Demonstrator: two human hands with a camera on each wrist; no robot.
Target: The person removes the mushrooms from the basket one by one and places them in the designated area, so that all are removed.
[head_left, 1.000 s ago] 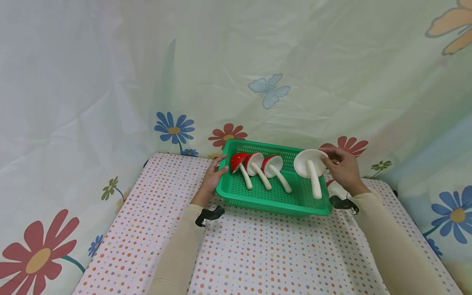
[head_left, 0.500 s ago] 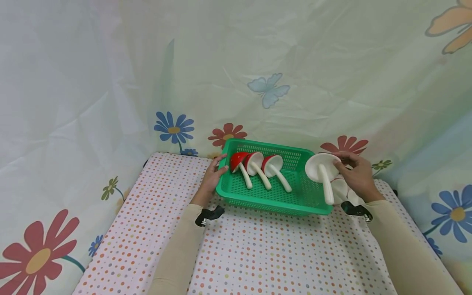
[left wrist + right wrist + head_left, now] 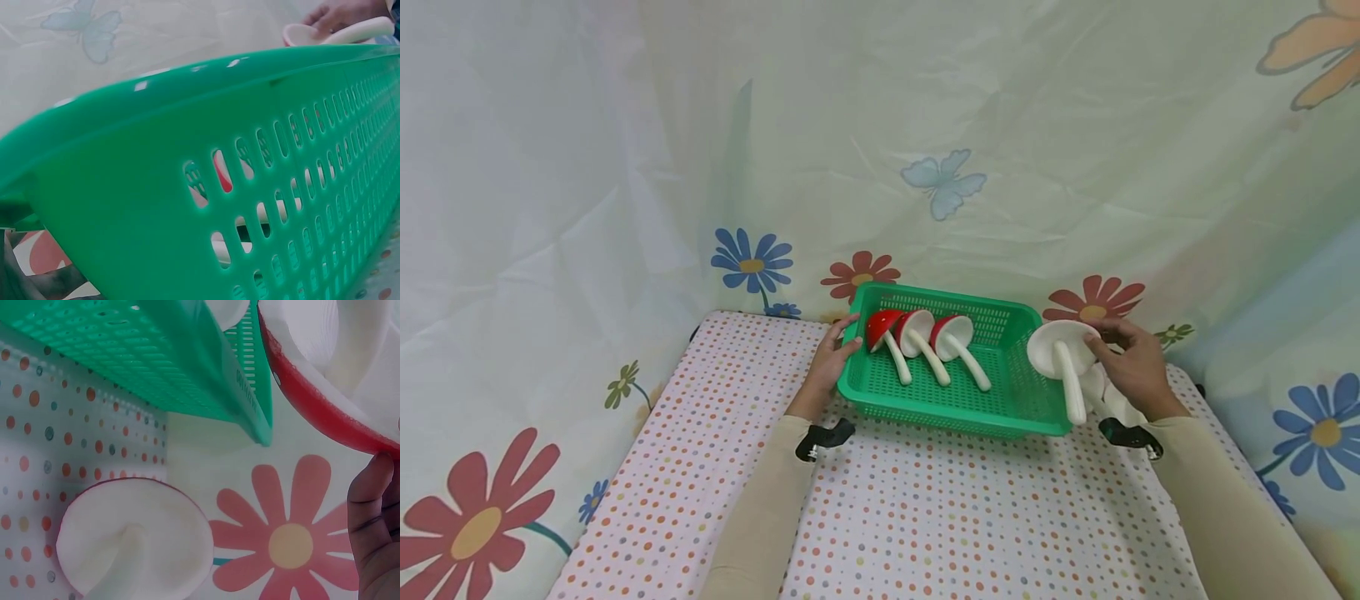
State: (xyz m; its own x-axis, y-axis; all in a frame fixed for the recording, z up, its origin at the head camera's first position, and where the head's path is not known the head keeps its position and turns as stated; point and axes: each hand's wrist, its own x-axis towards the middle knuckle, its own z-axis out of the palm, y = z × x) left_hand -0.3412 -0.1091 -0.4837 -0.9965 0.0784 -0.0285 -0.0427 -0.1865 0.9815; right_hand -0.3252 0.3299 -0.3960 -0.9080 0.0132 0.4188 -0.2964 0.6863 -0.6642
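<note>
Spreading nearest to me, in front of the green basket (image 3: 955, 419), is dotted cloth (image 3: 910, 517). Left hand (image 3: 827, 367) grips the basket's left end, thumb at the rim. Inside the basket, toward its left, I count three red-and-white mushrooms (image 3: 932, 362), side by side, stems angled my way. Right hand (image 3: 1131, 371) pinches the held mushroom (image 3: 1070, 379) by its cap edge, at the basket's right end, white underside facing me, stem down. Another mushroom (image 3: 175, 531) lies right of the basket. Floral backdrop (image 3: 820, 167) hangs behind the basket.
</note>
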